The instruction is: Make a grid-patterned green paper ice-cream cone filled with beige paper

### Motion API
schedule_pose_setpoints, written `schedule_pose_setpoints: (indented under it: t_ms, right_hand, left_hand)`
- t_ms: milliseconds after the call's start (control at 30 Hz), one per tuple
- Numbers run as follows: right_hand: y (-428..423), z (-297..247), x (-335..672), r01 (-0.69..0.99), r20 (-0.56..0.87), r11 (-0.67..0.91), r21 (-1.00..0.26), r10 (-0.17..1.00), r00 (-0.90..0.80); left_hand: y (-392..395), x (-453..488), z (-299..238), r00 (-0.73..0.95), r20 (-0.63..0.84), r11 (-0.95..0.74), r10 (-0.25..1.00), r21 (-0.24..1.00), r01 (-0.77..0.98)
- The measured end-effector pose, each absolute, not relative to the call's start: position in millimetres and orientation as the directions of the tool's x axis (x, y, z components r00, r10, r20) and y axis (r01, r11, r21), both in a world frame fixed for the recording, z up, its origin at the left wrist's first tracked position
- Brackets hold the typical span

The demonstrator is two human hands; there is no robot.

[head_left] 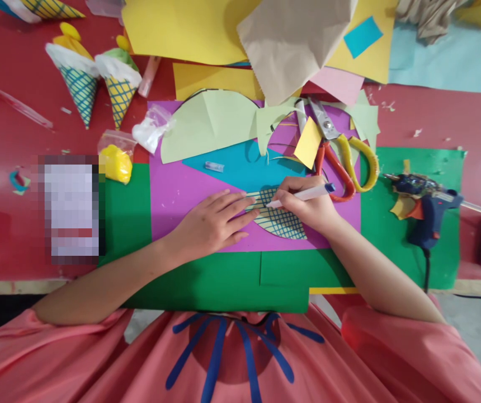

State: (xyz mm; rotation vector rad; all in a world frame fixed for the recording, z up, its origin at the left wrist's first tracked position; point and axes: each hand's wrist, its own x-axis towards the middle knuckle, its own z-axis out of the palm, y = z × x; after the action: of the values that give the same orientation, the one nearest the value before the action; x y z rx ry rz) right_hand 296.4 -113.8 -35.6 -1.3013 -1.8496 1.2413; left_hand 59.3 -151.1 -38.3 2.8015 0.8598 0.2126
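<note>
A pale green paper piece (pixel 288 225) with a curved edge lies on the purple sheet (pixel 173 207), marked with a grid of dark blue lines at its right and stripes at its left. My left hand (pixel 215 221) rests flat with fingers stretched onto the left end of this piece. A white marker with a blue end (pixel 310 193) is held in my right hand (pixel 307 207), its tip down on the gridded part. Just above, a clear marker cap (pixel 214 167) lies on blue paper (pixel 240 162).
Scissors (pixel 328 126) with red and yellow handles lie above my right hand. At the right is a blue glue gun (pixel 427 224) with a cord. Paper cones (pixel 79 84), a bag of yellow clay (pixel 116 162) and a bag of white clay (pixel 151 130) sit at the left.
</note>
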Motion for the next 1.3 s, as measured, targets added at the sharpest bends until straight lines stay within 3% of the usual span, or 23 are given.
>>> schedule_pose_setpoints:
  t_ms: [367, 567, 867, 1300]
  right_hand:
    - [-115.3, -36.7, 299.3, 0.372, -0.032, 0.140, -0.918, 0.907, -0.420]
    - [-117.3, -41.5, 302.4, 0.230, 0.030, 0.099, -0.968, 0.958, -0.284]
    - [-115.1, -40.7, 297.4, 0.364, 0.061, 0.196, -0.911, 0.935, -0.350]
    - [-115.1, -40.3, 296.7, 0.365, 0.057, 0.185, -0.912, 0.941, -0.334]
  left_hand:
    - [-151.0, 59.9, -38.5, 0.815, 0.089, -0.805, 0.572, 0.252, 0.537]
    - [-150.4, 60.2, -38.6, 0.810, 0.088, -0.804, 0.579, 0.222, 0.551]
    - [-148.1, 59.2, -39.0, 0.766, 0.069, -0.762, 0.640, 0.185, 0.620]
    - [-148.5, 59.4, -38.5, 0.768, 0.080, -0.768, 0.635, 0.176, 0.616]
